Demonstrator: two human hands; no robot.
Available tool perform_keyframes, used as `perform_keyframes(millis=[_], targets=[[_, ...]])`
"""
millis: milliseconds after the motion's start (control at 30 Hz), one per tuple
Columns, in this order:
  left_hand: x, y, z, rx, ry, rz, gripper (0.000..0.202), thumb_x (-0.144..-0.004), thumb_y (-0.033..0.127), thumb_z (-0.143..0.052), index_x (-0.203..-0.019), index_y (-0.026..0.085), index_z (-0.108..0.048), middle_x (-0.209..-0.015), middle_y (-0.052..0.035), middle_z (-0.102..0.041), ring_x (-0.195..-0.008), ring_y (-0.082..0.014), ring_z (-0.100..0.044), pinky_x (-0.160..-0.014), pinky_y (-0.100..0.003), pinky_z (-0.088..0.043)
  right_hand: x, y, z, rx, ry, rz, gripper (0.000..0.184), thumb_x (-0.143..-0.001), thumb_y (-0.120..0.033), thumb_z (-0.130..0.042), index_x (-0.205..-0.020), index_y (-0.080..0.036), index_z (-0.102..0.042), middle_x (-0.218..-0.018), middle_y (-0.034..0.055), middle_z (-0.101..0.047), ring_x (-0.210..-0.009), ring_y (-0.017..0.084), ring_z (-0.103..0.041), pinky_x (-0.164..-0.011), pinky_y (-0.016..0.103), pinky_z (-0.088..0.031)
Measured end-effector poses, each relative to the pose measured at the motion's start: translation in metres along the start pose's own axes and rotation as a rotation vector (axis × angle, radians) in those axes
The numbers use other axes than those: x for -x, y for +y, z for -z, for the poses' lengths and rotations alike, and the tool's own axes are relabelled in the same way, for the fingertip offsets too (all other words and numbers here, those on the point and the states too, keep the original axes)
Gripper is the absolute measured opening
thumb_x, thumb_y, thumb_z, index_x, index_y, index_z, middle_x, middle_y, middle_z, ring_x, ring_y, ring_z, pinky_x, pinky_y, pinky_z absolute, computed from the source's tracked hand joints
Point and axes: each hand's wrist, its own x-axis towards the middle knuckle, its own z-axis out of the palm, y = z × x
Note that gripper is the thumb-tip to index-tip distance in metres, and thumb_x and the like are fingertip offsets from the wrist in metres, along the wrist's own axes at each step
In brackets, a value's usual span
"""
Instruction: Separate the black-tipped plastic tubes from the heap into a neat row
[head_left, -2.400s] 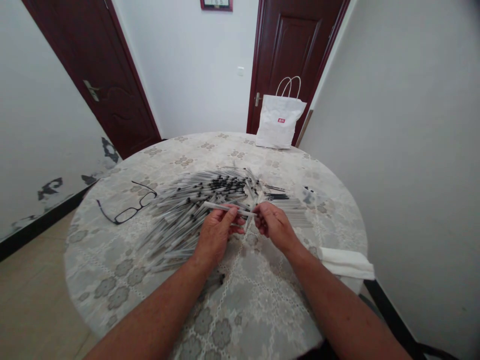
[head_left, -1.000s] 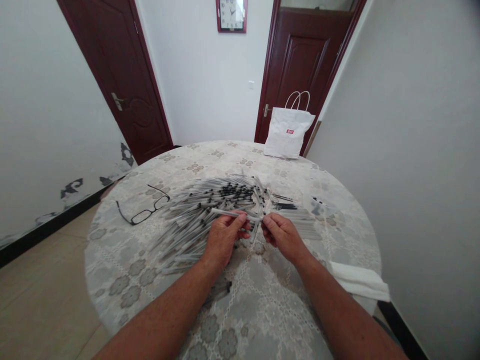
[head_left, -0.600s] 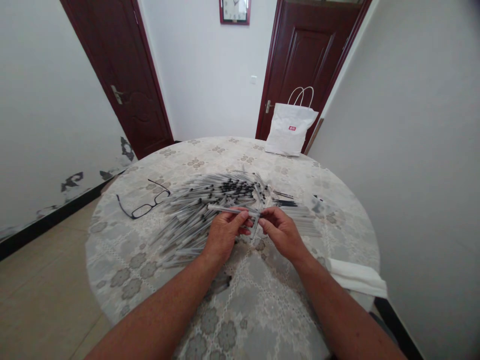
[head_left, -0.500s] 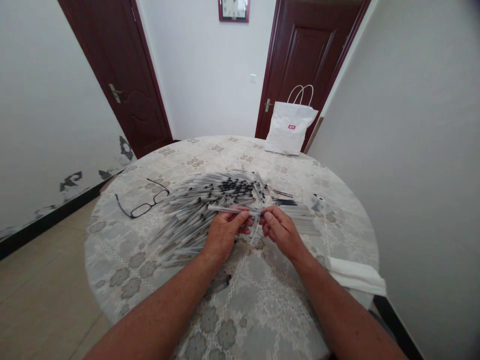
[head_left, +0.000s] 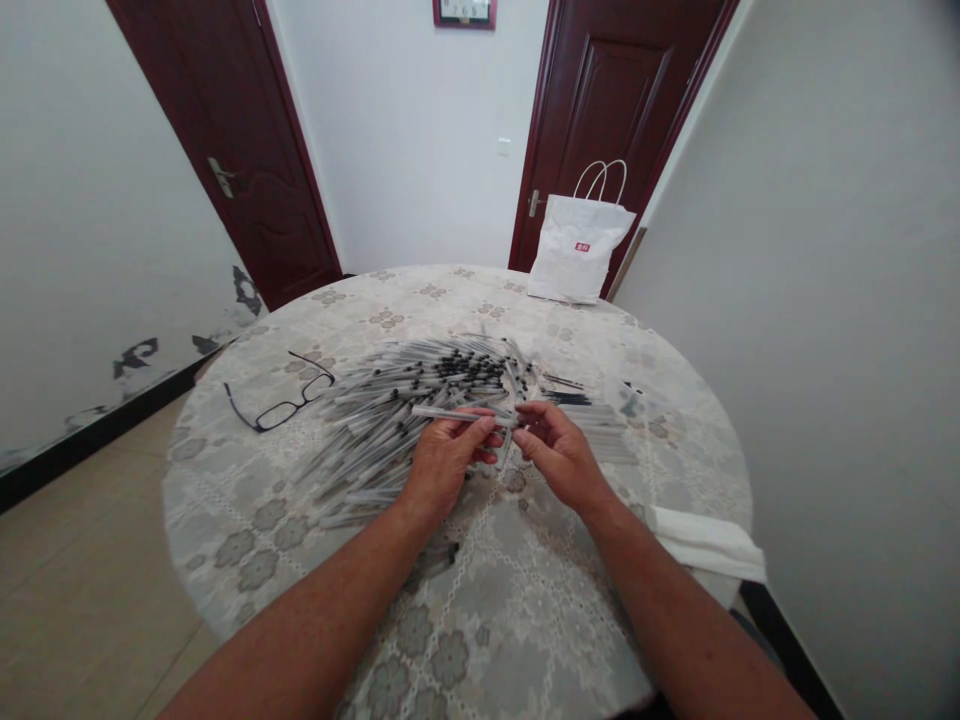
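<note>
My left hand (head_left: pixel 450 450) is closed on a slim, clear plastic tube (head_left: pixel 439 412), like a pen barrel. The tube points left from between thumb and fingers, lying nearly level above the table. Beside its right end is my right hand (head_left: pixel 555 450), thumb and forefinger parted; I cannot make out anything between them. Behind and left of the hands spreads a large pile of similar clear tubes (head_left: pixel 360 430), many with black ends (head_left: pixel 472 370). To the right lie a row of clear tubes (head_left: pixel 611 435) and a few thin dark sticks (head_left: pixel 566 397).
Eyeglasses (head_left: pixel 281 410) lie at the left of the round, cloth-covered table (head_left: pixel 525 590). A white paper bag (head_left: pixel 581 250) stands at the back right. A folded white cloth (head_left: pixel 705 540) is by the right edge, and a clear plastic bag (head_left: pixel 637 395) holds small dark pieces.
My right thumb and forefinger have spread apart at the tube's right end. The left hand keeps the tube in nearly the same place. The view has tilted slightly down.
</note>
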Motion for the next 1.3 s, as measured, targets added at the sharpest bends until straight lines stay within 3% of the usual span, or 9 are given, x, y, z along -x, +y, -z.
perform_keyframes(millis=[133,300,500,700,833,900,1067,1167,1300], targets=[[-0.0003,0.0004,-0.0003,-0.005,-0.008,-0.004,0.032,-0.080,0.040,-0.077,-0.100,0.015,-0.072,-0.087,-0.0061,-0.073,-0.077,-0.0193,-0.069,-0.059,-0.028,-0.059,0.0002,0.0015,0.0009,0.017,-0.026,-0.078,0.041,-0.100,-0.056,-0.044,-0.094,-0.020,-0.064,-0.076,0.0021,-0.063,-0.059,0.013,-0.054,-0.053,0.025,-0.042],[0.0003,0.0019,-0.0008,-0.074,-0.009,0.004,0.033,-0.081,0.042,-0.076,-0.099,0.015,-0.073,-0.085,-0.0068,-0.073,-0.077,-0.0195,-0.069,-0.061,-0.028,-0.059,-0.0014,0.0017,0.0031,0.117,-0.046,-0.074,0.042,-0.099,-0.053,-0.047,-0.080,-0.020,-0.062,-0.066,-0.0009,-0.057,-0.056,0.013,-0.052,-0.052,0.024,-0.039],[-0.0008,0.0010,-0.0005,-0.037,0.024,0.004,0.033,-0.080,0.041,-0.077,-0.099,0.014,-0.073,-0.083,-0.0064,-0.073,-0.073,-0.0191,-0.069,-0.059,-0.028,-0.059,-0.0014,-0.0004,0.0030,0.109,-0.018,-0.037,0.020,-0.093,-0.041,-0.060,-0.094,-0.021,-0.062,-0.070,-0.0021,-0.059,-0.060,0.012,-0.051,-0.055,0.024,-0.039],[-0.0013,0.0007,-0.0004,-0.014,0.018,0.000,0.033,-0.079,0.041,-0.076,-0.099,0.015,-0.072,-0.086,-0.0067,-0.073,-0.074,-0.0193,-0.069,-0.058,-0.028,-0.059,-0.0009,0.0024,0.0011,-0.034,-0.012,-0.016,0.034,-0.091,-0.045,-0.064,-0.115,-0.022,-0.059,-0.089,0.0019,-0.064,-0.069,0.014,-0.057,-0.058,0.024,-0.045],[-0.0010,0.0016,-0.0005,-0.041,0.003,-0.006,0.034,-0.078,0.041,-0.078,-0.098,0.015,-0.073,-0.087,-0.0067,-0.073,-0.075,-0.0192,-0.069,-0.058,-0.028,-0.059,-0.0016,0.0045,0.0027,0.033,-0.072,-0.093,0.042,-0.100,-0.055,-0.044,-0.090,-0.019,-0.063,-0.072,0.0009,-0.062,-0.056,0.013,-0.054,-0.051,0.024,-0.041],[-0.0011,0.0019,-0.0006,-0.066,0.003,-0.007,0.034,-0.077,0.041,-0.078,-0.098,0.015,-0.073,-0.086,-0.0069,-0.073,-0.075,-0.0194,-0.069,-0.058,-0.028,-0.059,-0.0022,0.0047,0.0032,0.092,-0.074,-0.095,0.044,-0.100,-0.054,-0.044,-0.081,-0.019,-0.062,-0.067,-0.0001,-0.059,-0.055,0.013,-0.053,-0.050,0.024,-0.040],[-0.0021,0.0010,-0.0005,-0.064,0.021,-0.001,0.034,-0.079,0.041,-0.076,-0.099,0.015,-0.072,-0.083,-0.0066,-0.073,-0.073,-0.0188,-0.069,-0.058,-0.027,-0.058,-0.0030,0.0038,0.0019,0.089,-0.032,-0.023,0.023,-0.093,-0.043,-0.061,-0.092,-0.020,-0.063,-0.070,-0.0024,-0.059,-0.061,0.013,-0.054,-0.055,0.024,-0.043],[-0.0022,0.0007,-0.0003,-0.050,0.023,0.003,0.034,-0.078,0.041,-0.077,-0.100,0.015,-0.071,-0.084,-0.0061,-0.073,-0.073,-0.0189,-0.069,-0.058,-0.028,-0.058,-0.0030,0.0037,0.0003,-0.007,-0.026,-0.025,0.029,-0.088,-0.043,-0.068,-0.107,-0.022,-0.061,-0.081,-0.0015,-0.062,-0.063,0.012,-0.055,-0.056,0.024,-0.046],[-0.0019,0.0013,-0.0007,-0.076,0.018,-0.001,0.036,-0.078,0.043,-0.077,-0.101,0.015,-0.071,-0.086,-0.0058,-0.074,-0.075,-0.0199,-0.069,-0.058,-0.028,-0.058,-0.0037,0.0041,0.0003,-0.009,-0.042,-0.076,0.036,-0.098,-0.054,-0.049,-0.096,-0.020,-0.062,-0.076,0.0002,-0.063,-0.055,0.012,-0.055,-0.051,0.024,-0.043]])
